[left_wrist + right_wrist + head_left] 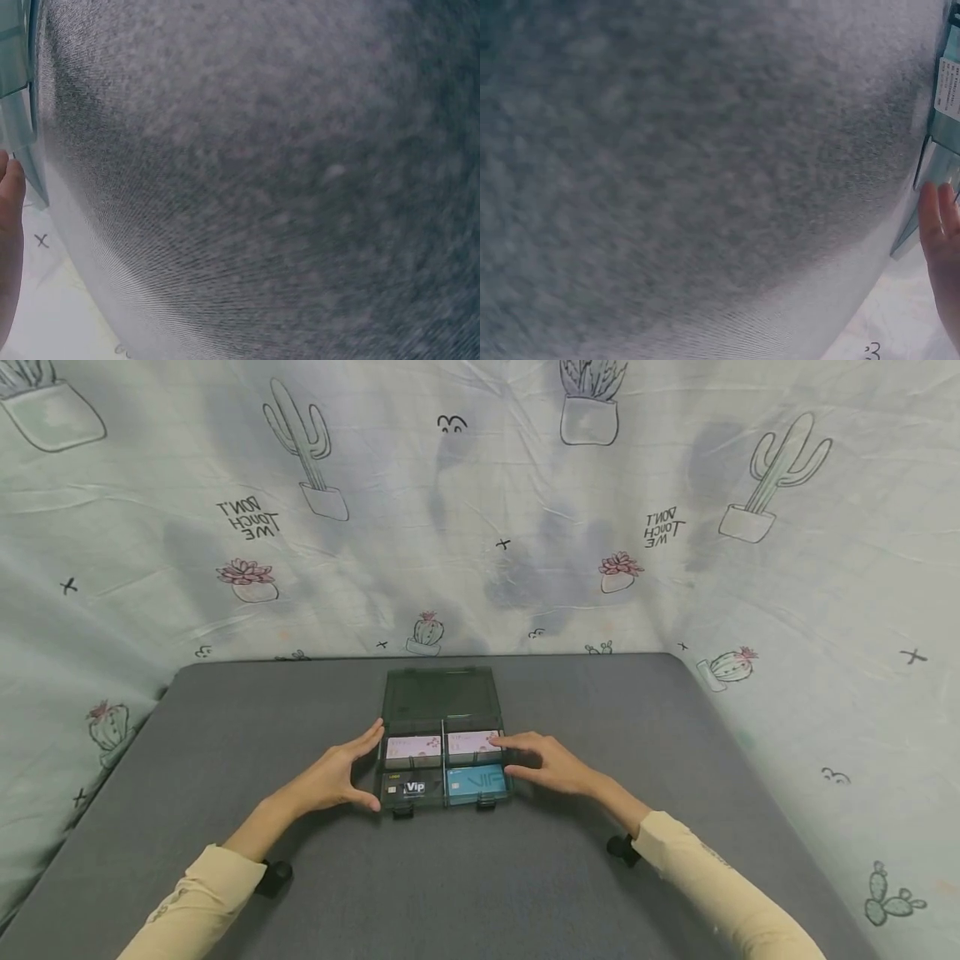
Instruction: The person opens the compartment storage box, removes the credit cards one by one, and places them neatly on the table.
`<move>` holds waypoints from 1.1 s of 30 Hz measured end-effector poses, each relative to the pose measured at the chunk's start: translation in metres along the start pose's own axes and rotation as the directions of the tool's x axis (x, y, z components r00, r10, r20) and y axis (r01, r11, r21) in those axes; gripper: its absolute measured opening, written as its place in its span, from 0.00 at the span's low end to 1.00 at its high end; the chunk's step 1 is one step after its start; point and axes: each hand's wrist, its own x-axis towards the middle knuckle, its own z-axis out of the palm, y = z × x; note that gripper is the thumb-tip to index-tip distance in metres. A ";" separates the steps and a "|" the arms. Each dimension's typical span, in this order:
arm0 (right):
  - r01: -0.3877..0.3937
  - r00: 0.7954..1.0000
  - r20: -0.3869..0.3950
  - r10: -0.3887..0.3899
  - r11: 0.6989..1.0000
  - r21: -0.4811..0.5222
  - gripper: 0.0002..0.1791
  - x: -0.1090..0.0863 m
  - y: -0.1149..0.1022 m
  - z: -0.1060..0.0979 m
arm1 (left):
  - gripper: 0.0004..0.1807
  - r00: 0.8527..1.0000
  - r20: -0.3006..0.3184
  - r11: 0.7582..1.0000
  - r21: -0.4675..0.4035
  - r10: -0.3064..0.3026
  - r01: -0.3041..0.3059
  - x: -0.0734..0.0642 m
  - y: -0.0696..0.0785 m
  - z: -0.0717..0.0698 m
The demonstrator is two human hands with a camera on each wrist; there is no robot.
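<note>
A dark green translucent plastic case lies on the table with its lid folded back, away from me. Pink cards sit in its two rear compartments, a left pink card and a right pink card. In front are a black "Vip" card at left and a blue VIP card at right. My left hand spreads along the case's left side, fingertips at the rim and thumb by the front corner. My right hand reaches over the right side, fingertips overlapping the right pink card, thumb near the blue one.
The grey cloth-covered table extends around the case. Behind it and at both sides hangs a pale curtain printed with cacti. Two latches, a left latch and a right latch, project from the case's front edge.
</note>
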 end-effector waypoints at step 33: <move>-0.126 0.985 0.103 0.136 0.987 -0.099 0.16 0.012 -0.020 -0.009 | 0.65 0.999 0.008 0.999 0.010 -0.040 0.040 0.005 0.009 -0.001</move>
